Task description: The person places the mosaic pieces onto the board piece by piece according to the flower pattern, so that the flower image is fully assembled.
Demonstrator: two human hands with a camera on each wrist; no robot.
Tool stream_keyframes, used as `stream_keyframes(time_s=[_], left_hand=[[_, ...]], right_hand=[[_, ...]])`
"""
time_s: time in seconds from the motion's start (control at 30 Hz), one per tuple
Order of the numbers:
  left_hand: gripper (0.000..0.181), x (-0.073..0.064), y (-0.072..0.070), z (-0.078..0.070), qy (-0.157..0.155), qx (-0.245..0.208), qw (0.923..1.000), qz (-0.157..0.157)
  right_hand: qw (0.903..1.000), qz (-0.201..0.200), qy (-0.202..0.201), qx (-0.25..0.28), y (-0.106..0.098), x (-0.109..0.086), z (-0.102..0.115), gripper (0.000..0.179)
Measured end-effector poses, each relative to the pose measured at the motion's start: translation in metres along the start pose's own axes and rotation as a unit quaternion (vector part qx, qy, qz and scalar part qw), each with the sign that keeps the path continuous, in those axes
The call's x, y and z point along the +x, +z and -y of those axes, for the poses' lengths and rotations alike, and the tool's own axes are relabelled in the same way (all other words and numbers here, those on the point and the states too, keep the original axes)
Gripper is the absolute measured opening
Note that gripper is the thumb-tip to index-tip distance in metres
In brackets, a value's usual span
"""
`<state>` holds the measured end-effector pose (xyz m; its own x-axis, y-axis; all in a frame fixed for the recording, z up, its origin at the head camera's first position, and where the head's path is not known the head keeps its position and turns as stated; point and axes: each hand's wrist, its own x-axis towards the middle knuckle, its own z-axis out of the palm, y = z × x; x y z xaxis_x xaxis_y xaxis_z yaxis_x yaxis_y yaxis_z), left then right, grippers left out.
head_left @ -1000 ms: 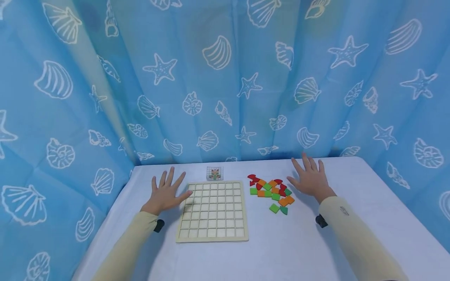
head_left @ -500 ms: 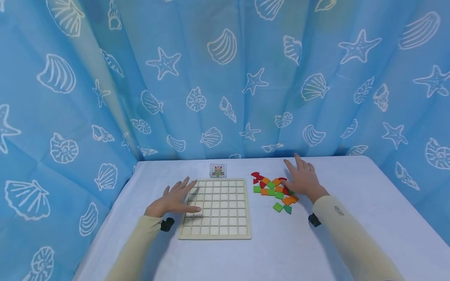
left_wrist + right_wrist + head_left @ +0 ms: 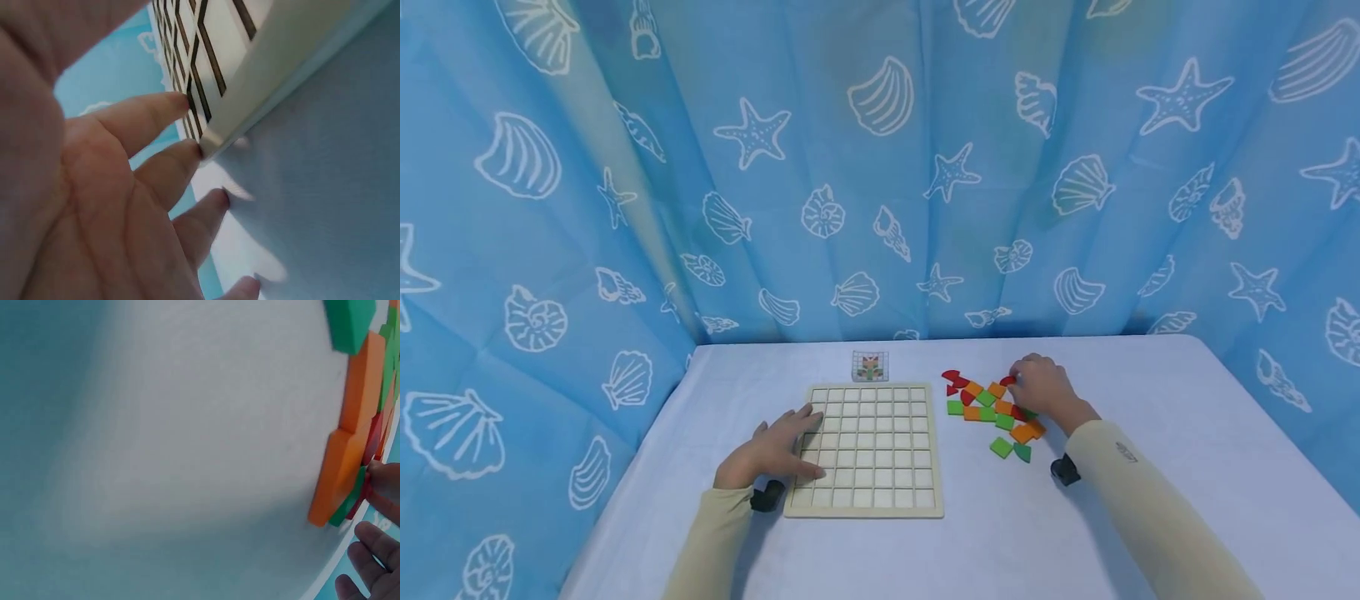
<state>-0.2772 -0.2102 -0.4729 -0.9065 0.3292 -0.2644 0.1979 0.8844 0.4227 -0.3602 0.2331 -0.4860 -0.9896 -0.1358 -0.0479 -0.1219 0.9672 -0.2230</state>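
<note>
My left hand (image 3: 775, 450) lies over the left edge of a pale square grid board (image 3: 865, 458), fingers spread and fairly straight. In the left wrist view, two fingertips meet the board's frame (image 3: 250, 81), and the others reach down beside it to the cloth. My right hand (image 3: 1047, 388) is at the far right of a cluster of flat coloured tiles, thumb and forefinger closed on a red tile (image 3: 1007, 381). The right wrist view shows its thumb and forefinger at a red tile (image 3: 359, 501), beside a green tile (image 3: 347, 503); the remaining fingers are loosely bent.
A small card with a coloured grid picture (image 3: 870, 367) lies behind the board. Orange tiles (image 3: 1023, 432), a light green square tile (image 3: 1002, 447) and a dark green curved tile (image 3: 1022, 452) lie nearest me. A blue shell-print curtain (image 3: 880, 208) hangs behind the white-covered table (image 3: 1000, 533).
My left hand has moved right and down onto the board's left edge. My right hand has moved left to the tiles, and its spread fingers have curled in around a red tile.
</note>
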Motion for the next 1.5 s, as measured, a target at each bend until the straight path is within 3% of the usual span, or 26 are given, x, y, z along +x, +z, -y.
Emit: stream_keyframes(time_s=[0.27,0.43,0.6,0.83,1.0,1.17,1.5], left_hand=[[0.096,0.001,-0.004,-0.003,-0.010,0.037,0.9991,-0.019],[0.096,0.002,-0.003,-0.003,-0.017,0.028,0.9992,-0.023],[0.094,0.002,0.004,-0.005,-0.032,0.013,0.9993,-0.013],[0.094,0.004,0.008,-0.007,-0.028,0.022,0.9991,-0.023],[0.094,0.005,0.008,-0.005,-0.030,0.026,0.9990,-0.022],[0.094,0.005,0.008,-0.004,-0.031,0.023,0.9990,-0.023],[0.094,0.002,0.009,-0.004,-0.036,0.024,0.9989,-0.016]], right_hand=[[0.9964,0.019,0.045,0.069,-0.008,0.007,0.004,0.041],[0.9924,0.024,0.051,0.109,-0.010,0.009,0.006,0.034],[0.9907,0.023,0.040,0.128,-0.013,0.009,0.009,0.024],[0.9878,-0.028,-0.003,0.153,-0.036,0.019,0.029,0.018],[0.9841,-0.010,-0.010,0.177,-0.037,0.026,0.056,0.023],[0.9723,0.001,-0.010,0.234,-0.026,0.027,0.081,0.024],[0.9470,0.010,0.000,0.321,0.003,0.029,0.112,0.025]])
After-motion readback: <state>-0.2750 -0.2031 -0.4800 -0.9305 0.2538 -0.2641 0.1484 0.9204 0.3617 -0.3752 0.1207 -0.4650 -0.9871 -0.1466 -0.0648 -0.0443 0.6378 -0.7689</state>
